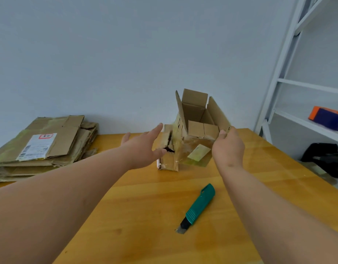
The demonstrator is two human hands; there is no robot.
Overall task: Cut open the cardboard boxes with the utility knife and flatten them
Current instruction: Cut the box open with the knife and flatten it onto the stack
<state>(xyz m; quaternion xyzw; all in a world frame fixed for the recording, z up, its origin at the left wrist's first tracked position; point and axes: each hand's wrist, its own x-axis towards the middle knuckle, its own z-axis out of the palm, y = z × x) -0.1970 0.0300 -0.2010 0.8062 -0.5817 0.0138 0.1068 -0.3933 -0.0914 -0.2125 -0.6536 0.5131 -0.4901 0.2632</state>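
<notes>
Your right hand (227, 147) pinched the near right flap of the cardboard box (194, 130), thumb on the flap's corner, holding the box tilted with its open top toward you. Your left hand (143, 147) was spread, fingers straight, at the box's torn left side; whether it touched the cardboard, you could not tell from this angle. The box's lower left corner met the wooden table (145, 216), its right side lifted. Top flaps stood up and apart; two inner flaps lay folded in the near end. A dark tear ran down the left wall, partly covered by your left fingers. A pale label sat on the front face, print too small to read.

The utility knife (197, 208) lay on the table near you, well apart from the box, between your forearms, blade end out and pointing toward you. Bare tabletop lay round it on all sides.

A stack of flattened boxes (44, 147) sat at the table's far left, against the wall, its left edge cut off by the frame. The table's right edge ran close to a white shelf frame (278, 73); an orange and purple package (328, 119) on it was cut off at the right. A dark object (324, 157) below was hard to make out.
</notes>
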